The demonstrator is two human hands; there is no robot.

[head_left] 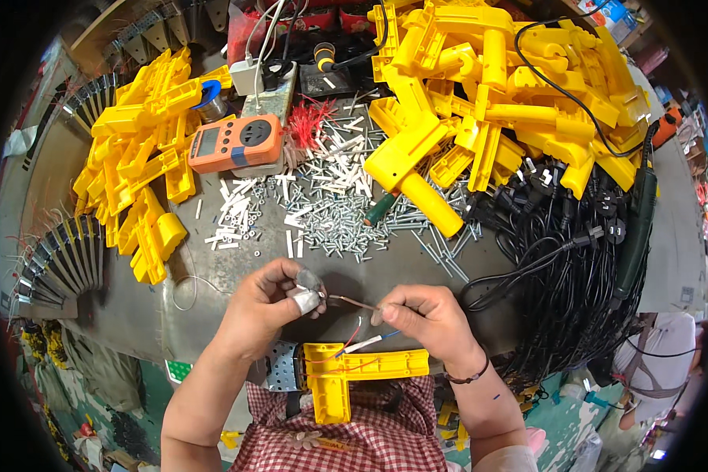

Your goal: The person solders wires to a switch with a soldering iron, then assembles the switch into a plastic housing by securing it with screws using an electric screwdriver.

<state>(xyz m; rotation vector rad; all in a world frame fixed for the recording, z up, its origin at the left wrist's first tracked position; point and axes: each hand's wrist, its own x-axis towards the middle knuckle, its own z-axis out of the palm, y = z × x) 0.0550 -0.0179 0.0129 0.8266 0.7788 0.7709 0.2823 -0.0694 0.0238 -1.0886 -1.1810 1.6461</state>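
My right hand [425, 316] pinches a thin brownish wire [355, 303] between thumb and fingertips. The wire's pale end reaches toward my left hand [279, 297], whose fingers are closed, with white wrapping on the thumb; what sits between those fingertips is too small to make out. Just below, at my lap, lies a yellow plastic housing half [366, 364], shaped like a handle with a side branch. A perforated metal piece [284, 366] joins its left end. Thin red and blue leads, with a white sleeve [363, 344], rise from the housing.
Yellow housings are heaped at left [138, 149] and right [519, 86]. Screws [342, 232] and white sleeves [244, 206] lie scattered mid-table. An orange meter [236, 144] stands behind. Black power cords [566, 267] bunch at right, beside a dark green tool [636, 236]. Curved metal pieces [63, 263] line the left edge.
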